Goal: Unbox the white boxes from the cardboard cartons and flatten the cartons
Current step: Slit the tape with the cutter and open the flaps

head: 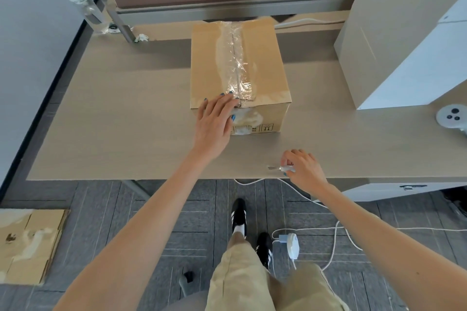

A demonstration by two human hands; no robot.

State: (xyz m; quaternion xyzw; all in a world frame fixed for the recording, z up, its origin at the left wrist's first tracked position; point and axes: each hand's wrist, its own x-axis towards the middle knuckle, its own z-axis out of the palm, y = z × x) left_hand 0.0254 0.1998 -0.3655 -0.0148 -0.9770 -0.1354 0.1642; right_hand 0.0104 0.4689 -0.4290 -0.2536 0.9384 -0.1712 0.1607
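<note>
The big desk point(113, 121) is light wood. At its right side stands a tall white box point(394, 40); it leans a bit and runs out of the picture. In the middle of the desk, near the back, sits a brown carton point(260, 63). It is closed, and a strip of clear, crinkly tape point(236, 63) runs along the middle of its top and down the front.

On the floor to the left lies a flat carton point(30, 242).

The left hand point(214, 121) rests on the near top edge of the closed carton, at its left front corner. Its fingers are straight and lie on the top, right beside the tape. The thumb touches the front side.

The right hand point(305, 168) is low over the near edge of the desk, well apart from the carton. Its fingers are curled and pinch a small knife point(280, 168). The blade points left.

A white plug point(292, 245) with a cord lies on the floor by the person's shoes.
</note>
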